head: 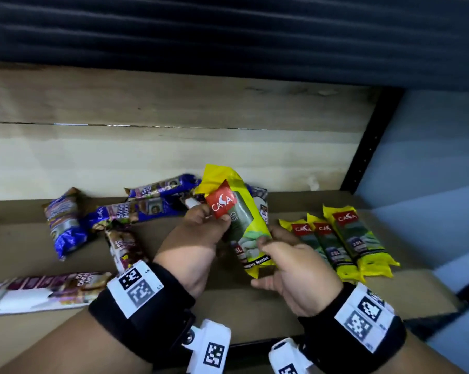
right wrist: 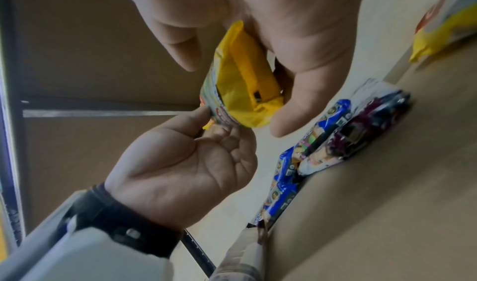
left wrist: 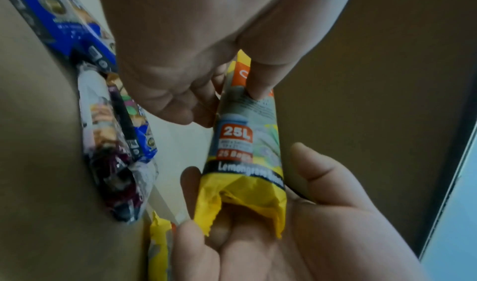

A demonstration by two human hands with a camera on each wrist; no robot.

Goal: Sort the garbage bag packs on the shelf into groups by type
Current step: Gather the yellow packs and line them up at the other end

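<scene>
Held above the shelf (head: 228, 306) in both hands: one yellow pack (head: 244, 225), tilted, red Casa label uppermost, marked 25L and 25 Bags in the left wrist view. Left hand (head: 198, 247) pinching the upper part near the red label, thumb on the front, fingers curled behind. Right hand (head: 295, 268) gripping the lower yellow end, fingers wrapped loosely round it, thumb alongside.

Lying side by side to the right on the shelf: three more yellow packs (head: 338, 244), touching one another, red labels toward the back, all flat.

Scattered to the left: blue packs and purple-and-white packs, mixed together. Three blue packs countable: one (head: 64, 225) at far left, two (head: 141, 209) crossing each other behind the left hand. One purple-and-white pack (head: 125, 247) beside the left wrist, another long one (head: 44, 292) at the front left edge. Partly hidden behind the held pack: one further pack (head: 261, 203), type hard to tell.

Black wrist bands (head: 144, 306) with printed markers on both arms.
</scene>
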